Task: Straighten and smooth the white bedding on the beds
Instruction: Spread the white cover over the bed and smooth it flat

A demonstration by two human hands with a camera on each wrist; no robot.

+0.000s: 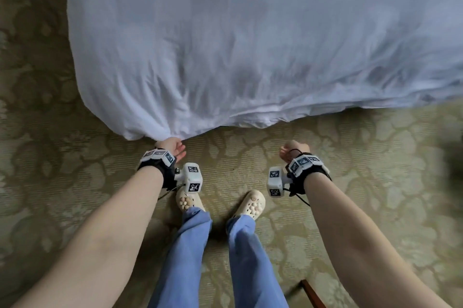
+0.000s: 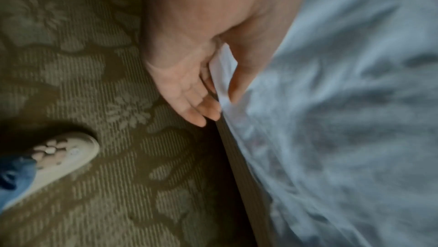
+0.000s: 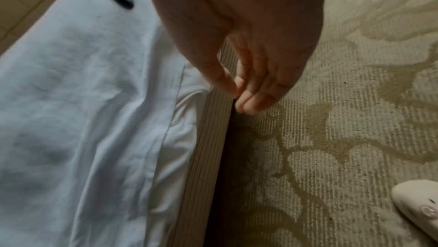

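The white bedding (image 1: 250,44) covers the bed and fills the top of the head view from about 10 o'clock across to 3 o'clock, its rumpled lower edge hanging over the patterned carpet (image 1: 375,157). The person stands at the foot of it in blue trousers (image 1: 250,257) and cream clogs (image 1: 251,203).

The left hand (image 1: 171,147) is at the bedding's lowest corner, near 7 o'clock of the sheet. In the left wrist view the thumb and fingers (image 2: 201,108) pinch a fold of the white cloth between them, the remaining fingers lying fairly straight beside it.

The right hand (image 1: 290,151) sits apart from the bedding, just below its edge, over the carpet. From the right wrist view its fingers (image 3: 251,99) are loosely curled with the thumb near the fingertips, holding nothing; behind them runs the ribbed bed base (image 3: 208,138), with the sheet (image 3: 83,101) at 9 o'clock of it.
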